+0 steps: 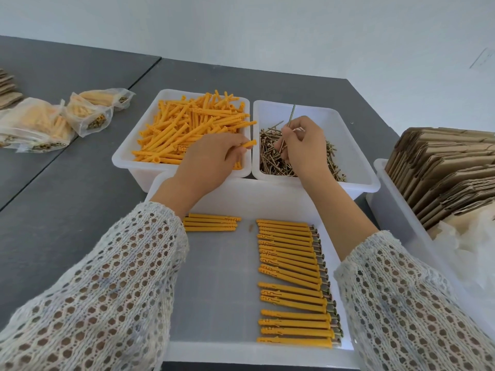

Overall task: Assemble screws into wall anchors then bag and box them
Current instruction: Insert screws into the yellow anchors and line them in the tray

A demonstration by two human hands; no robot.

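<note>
Two hands at work over the supply bins at frame centre. Left hand has its fingers curled round one orange anchor, whose open end pokes out toward the right — probably so a screw can go straight in. Right hand pinches a screw by its lower part, shaft pointing up and away, over the screw bin; it may hold a few more, cannot tell.

Anchor bin and screw bin touch side by side, so each hand draws from its own stock without crossing. Judged step: pick-up done, insertion not yet begun.

Front tray, lower centre: a column of finished anchor-and-screw sets lies on its right side, screw heads toward the right wall; four bare-looking anchors lie at its upper left. Bare tray floor between and below them — room to set down more.

Filled bags rest on the bench at upper left. Flat cartons stand on edge in a bin at right, just beside the tray.

Edges: the tray's far rim sits directly under both wrists; a low return sweep could catch it. Bagging and boxing of this batch remain.
</note>
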